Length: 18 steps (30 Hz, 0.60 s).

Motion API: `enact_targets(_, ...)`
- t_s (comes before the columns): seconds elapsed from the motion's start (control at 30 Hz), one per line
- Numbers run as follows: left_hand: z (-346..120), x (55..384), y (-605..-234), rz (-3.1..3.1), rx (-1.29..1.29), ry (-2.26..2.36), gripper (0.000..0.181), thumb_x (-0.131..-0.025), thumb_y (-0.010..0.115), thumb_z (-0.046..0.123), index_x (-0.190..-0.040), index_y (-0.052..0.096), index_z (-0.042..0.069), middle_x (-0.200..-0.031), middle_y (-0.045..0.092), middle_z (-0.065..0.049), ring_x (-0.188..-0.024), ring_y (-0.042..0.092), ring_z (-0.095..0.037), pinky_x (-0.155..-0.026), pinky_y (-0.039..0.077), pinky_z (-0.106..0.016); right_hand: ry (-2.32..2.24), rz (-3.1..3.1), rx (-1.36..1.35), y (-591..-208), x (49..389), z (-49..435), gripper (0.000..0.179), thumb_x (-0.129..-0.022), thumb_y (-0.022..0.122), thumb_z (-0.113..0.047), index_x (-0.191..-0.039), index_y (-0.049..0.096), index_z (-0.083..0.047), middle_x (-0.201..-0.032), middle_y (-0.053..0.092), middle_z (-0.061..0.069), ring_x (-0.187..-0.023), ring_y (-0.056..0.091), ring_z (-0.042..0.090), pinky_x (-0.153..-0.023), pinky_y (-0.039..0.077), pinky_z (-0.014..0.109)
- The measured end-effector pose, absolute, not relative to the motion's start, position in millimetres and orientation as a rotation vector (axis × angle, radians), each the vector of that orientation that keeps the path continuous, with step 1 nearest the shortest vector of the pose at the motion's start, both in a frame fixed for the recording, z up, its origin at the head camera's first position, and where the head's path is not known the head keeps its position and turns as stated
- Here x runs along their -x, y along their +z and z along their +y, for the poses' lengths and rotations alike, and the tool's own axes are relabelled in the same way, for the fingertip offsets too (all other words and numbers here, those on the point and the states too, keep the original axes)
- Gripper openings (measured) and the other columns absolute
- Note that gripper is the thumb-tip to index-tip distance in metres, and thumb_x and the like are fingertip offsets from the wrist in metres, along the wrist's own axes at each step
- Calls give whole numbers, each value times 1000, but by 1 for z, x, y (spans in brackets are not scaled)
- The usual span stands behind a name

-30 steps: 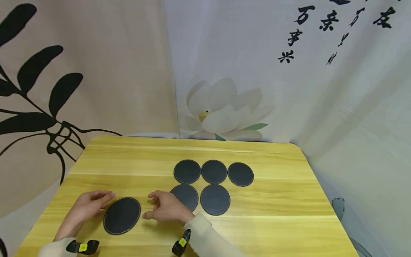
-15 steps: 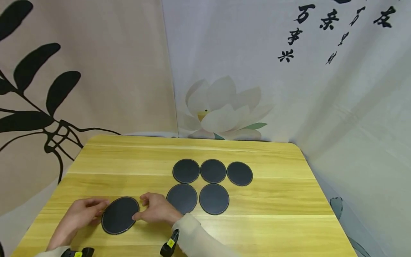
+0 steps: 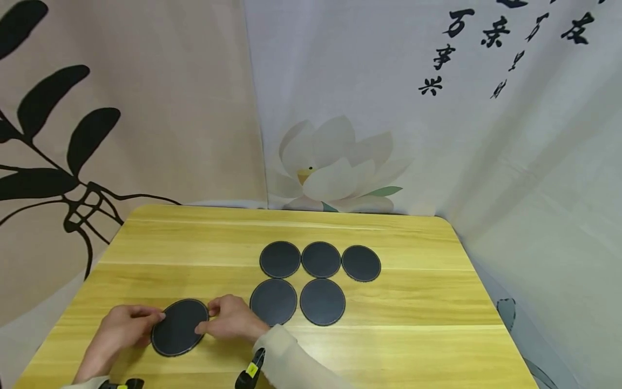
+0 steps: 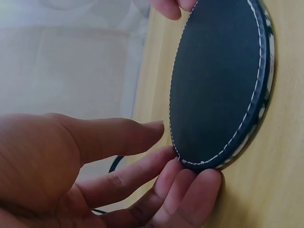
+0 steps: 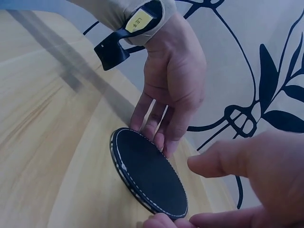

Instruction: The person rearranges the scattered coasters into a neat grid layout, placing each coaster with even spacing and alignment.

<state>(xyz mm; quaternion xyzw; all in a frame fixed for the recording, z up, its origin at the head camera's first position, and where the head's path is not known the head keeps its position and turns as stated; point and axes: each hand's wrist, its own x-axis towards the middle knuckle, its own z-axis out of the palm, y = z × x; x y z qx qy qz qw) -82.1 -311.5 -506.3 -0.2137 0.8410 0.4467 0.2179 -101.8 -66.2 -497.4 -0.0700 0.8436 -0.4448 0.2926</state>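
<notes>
A round black coaster with white edge stitching is at the left front, between both hands. My left hand holds its left side; the left wrist view shows fingertips curled against the rim of the coaster, with the thumb a little off its face. From the other side my right hand holds the right edge, thumb overlapping the top. In the right wrist view, right fingertips meet the near rim of the coaster while the left hand is at its far rim.
Several more black coasters lie flat behind and right: three in a back row, including a middle one, and two in front, a left one and a right one. The wooden table ends before a printed curtain.
My right hand has moved left, from beside the front coaster to its right edge. My left hand has closed in on its left edge, thumb now overlapping it. The other coasters stay put.
</notes>
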Motion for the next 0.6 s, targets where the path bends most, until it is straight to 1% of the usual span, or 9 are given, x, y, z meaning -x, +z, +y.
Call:
enact_targets(0.13,-310,82,-507,2340,577,1248,39,-94,73,20,-120,69,-9,-103,74,-18,-79,69,-15,-68,62,-35,-1199,2236,160,-498,102,-67,44,-83,82,-28,-124,73,-15,-99,67,-10,-90,62,5,-82,55,23)
enact_targets(0.27,-307,81,-506,2368,578,1240,35,-92,73,13,-119,70,-9,-101,74,-18,-76,70,-15,-67,63,-35,-1212,2232,153,-497,102,-67,43,-83,82,-27,-123,73,-14,-101,69,-9,-91,63,6,-81,55,23)
enact_targets(0.37,-304,80,-507,2394,566,1232,34,-92,72,12,-119,70,-9,-103,72,-22,-76,70,-15,-67,63,-36,-1231,2229,147,-497,101,-66,38,-83,82,-26,-119,75,-14,-103,70,-8,-92,63,7,-82,55,23)
enact_targets(0.43,-302,80,-507,2399,561,1231,34,-92,72,11,-119,69,-9,-106,71,-24,-76,70,-15,-67,63,-36,-1244,2226,144,-498,101,-64,33,-83,82,-25,-114,76,-14,-104,70,-8,-94,63,7,-82,55,24)
enact_targets(0.5,-301,80,-507,2408,564,1230,34,-91,72,10,-119,69,-9,-105,71,-24,-76,70,-16,-66,63,-35,-1256,2225,144,-499,101,-63,29,-83,82,-25,-110,77,-15,-105,70,-7,-95,63,7,-83,55,23)
enact_targets(0.6,-298,80,-507,2429,570,1227,33,-90,72,8,-117,70,-10,-100,73,-21,-73,69,-16,-64,62,-35,-1269,2226,143,-501,101,-61,26,-83,81,-25,-107,77,-16,-105,70,-8,-95,63,6,-84,54,23)
